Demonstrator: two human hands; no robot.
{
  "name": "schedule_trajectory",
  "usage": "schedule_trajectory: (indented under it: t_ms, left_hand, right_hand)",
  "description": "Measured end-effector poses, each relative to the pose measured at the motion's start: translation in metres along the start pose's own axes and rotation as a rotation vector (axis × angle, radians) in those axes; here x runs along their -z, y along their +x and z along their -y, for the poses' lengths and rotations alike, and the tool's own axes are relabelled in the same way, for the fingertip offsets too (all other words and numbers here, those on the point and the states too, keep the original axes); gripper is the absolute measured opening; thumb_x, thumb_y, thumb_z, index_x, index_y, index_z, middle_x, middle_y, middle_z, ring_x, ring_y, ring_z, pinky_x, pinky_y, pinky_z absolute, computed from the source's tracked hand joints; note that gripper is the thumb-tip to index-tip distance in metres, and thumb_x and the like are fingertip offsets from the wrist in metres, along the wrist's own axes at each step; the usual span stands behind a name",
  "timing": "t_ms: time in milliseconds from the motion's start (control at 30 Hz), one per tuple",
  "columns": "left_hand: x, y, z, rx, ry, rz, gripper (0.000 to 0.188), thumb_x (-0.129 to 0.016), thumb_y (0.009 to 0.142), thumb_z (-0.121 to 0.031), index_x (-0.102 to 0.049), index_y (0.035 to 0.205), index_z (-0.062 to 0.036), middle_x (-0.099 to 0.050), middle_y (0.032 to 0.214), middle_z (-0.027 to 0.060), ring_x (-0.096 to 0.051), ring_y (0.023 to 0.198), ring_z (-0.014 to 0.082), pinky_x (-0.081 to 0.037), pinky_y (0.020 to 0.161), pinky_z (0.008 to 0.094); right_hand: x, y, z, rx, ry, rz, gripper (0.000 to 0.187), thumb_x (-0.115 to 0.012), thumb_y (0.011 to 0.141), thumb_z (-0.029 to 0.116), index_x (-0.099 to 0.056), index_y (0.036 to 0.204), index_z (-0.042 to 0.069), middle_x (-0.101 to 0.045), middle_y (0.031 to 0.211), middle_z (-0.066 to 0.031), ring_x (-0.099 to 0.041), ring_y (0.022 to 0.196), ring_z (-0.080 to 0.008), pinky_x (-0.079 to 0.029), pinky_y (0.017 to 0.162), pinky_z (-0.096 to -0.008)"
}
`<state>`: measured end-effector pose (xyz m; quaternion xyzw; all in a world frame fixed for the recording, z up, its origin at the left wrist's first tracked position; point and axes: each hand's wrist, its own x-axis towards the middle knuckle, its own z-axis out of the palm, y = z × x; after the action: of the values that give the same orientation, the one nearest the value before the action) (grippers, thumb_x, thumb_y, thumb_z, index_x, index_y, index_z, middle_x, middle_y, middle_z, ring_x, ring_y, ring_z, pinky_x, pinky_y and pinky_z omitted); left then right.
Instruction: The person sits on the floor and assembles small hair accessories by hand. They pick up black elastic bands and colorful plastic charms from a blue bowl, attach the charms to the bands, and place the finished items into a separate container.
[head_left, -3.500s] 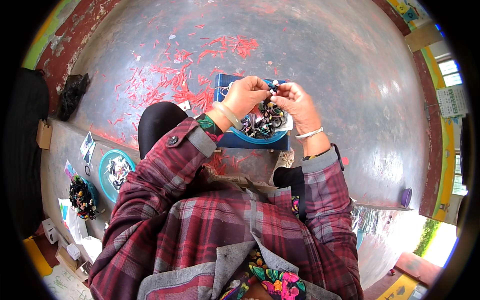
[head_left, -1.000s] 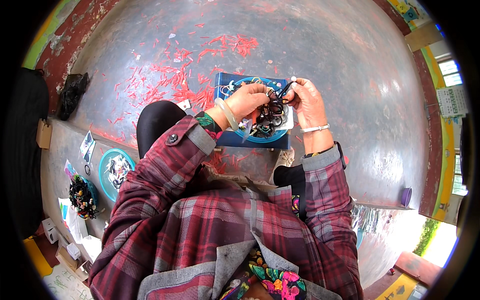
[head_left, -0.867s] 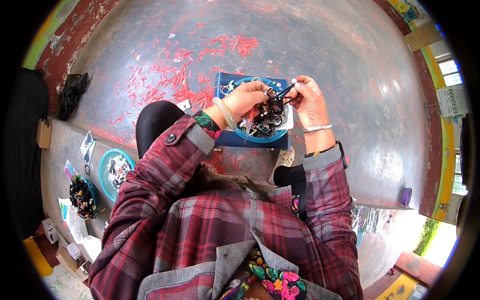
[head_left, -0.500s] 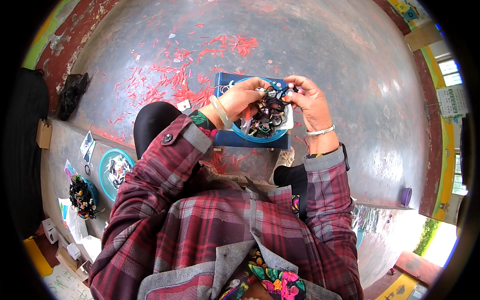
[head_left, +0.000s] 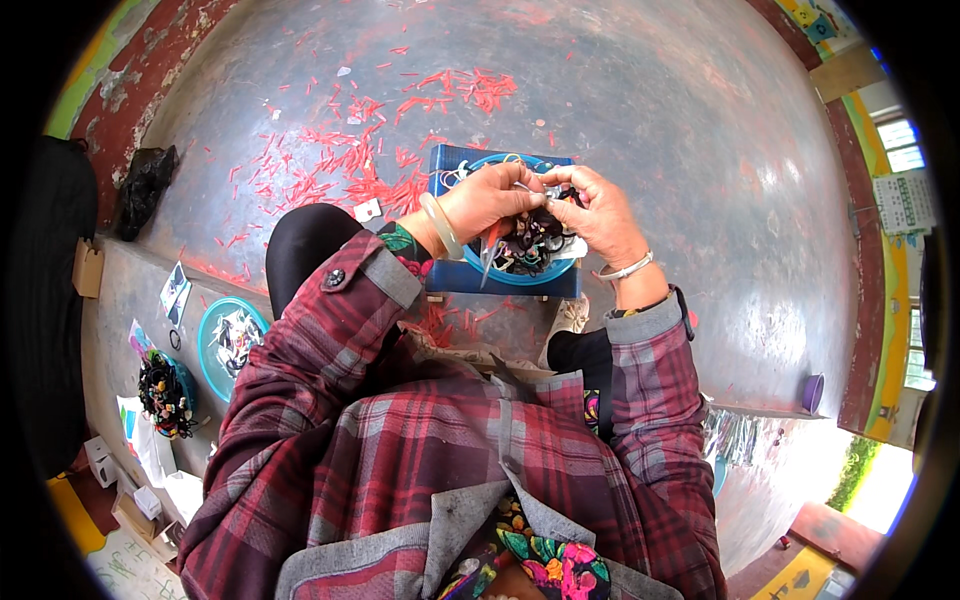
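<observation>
My left hand (head_left: 495,200) and my right hand (head_left: 600,212) meet, fingertips pinched together, above a blue basin (head_left: 478,276). Between them is a small piece of a hair tie, mostly hidden by the fingers. A slim pointed grey tool with an orange part (head_left: 489,250) sticks out below my left palm; its kind is not clear. Heaped in the basin are black elastic hair ties (head_left: 530,250) with small coloured charms. The basin rests on a dark blue stool (head_left: 440,280) in front of my knees.
Red scraps (head_left: 370,185) litter the floor beyond and left of the stool. At my left stand a light-blue basin (head_left: 205,345) of white pieces and a container heaped with dark hair ties (head_left: 165,395). A black bag (head_left: 145,190) lies by the wall; a purple cup (head_left: 812,393) lies far right.
My right hand has moved left and in to meet my left hand. The black cord that showed between the hands is now mostly covered. The grey tool below my left palm shows more.
</observation>
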<state>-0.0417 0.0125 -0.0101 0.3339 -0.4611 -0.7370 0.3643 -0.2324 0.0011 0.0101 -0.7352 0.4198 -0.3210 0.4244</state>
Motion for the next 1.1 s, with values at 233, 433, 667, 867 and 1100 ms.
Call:
schedule_trajectory:
  t_ms: [233,433,667,867,1100]
  left_hand:
    - [0.004,0.001,0.001,0.01,-0.002,-0.005,0.021,-0.06,0.084,-0.015,-0.05,0.098,-0.0038,-0.051,0.075,-0.0006,-0.046,0.053,0.003,-0.036,0.041,0.0147]
    - [0.007,0.004,0.008,0.038,0.069,-0.044,0.022,-0.062,0.083,-0.014,-0.05,0.097,-0.0034,-0.051,0.074,-0.0008,-0.046,0.053,0.0031,-0.035,0.04,0.0144]
    - [0.003,-0.002,-0.005,0.071,-0.147,0.038,0.021,-0.06,0.082,-0.008,-0.047,0.098,-0.0031,-0.05,0.071,-0.0002,-0.042,0.046,0.0039,-0.032,0.04,0.0161]
    - [0.005,-0.001,-0.003,0.106,-0.12,0.04,0.024,-0.057,0.08,-0.001,-0.046,0.102,-0.0031,-0.05,0.07,-0.0003,-0.04,0.045,0.0037,-0.031,0.039,0.0167]
    - [0.005,0.0,0.003,0.16,-0.065,-0.073,0.018,-0.059,0.082,-0.008,-0.054,0.099,-0.0036,-0.053,0.07,-0.0013,-0.042,0.045,0.0041,-0.032,0.039,0.0174]
  right_hand:
    - [0.001,0.0,0.002,-0.141,0.201,0.053,0.02,-0.062,0.077,0.009,-0.062,0.096,0.003,-0.058,0.086,0.0019,-0.052,0.076,-0.0054,-0.044,0.066,-0.0197]
    - [0.005,-0.001,0.007,-0.4,0.268,0.217,0.016,-0.064,0.077,0.01,-0.064,0.092,0.005,-0.055,0.075,0.0043,-0.047,0.061,-0.0023,-0.038,0.052,-0.0173]
    - [0.005,-0.001,-0.007,-0.354,0.45,0.039,0.01,-0.06,0.078,0.008,-0.061,0.085,0.001,-0.058,0.083,-0.0001,-0.039,0.051,-0.0011,-0.031,0.045,-0.0156]
    - [0.01,0.0,-0.011,-0.357,0.683,-0.016,0.009,-0.061,0.079,0.009,-0.06,0.084,0.002,-0.058,0.082,-0.0014,-0.042,0.052,-0.0006,-0.033,0.045,-0.0141]
    - [0.009,-0.001,-0.006,-0.271,0.665,-0.027,0.009,-0.064,0.078,0.008,-0.062,0.083,0.001,-0.058,0.08,-0.0003,-0.044,0.054,-0.0018,-0.035,0.048,-0.0157]
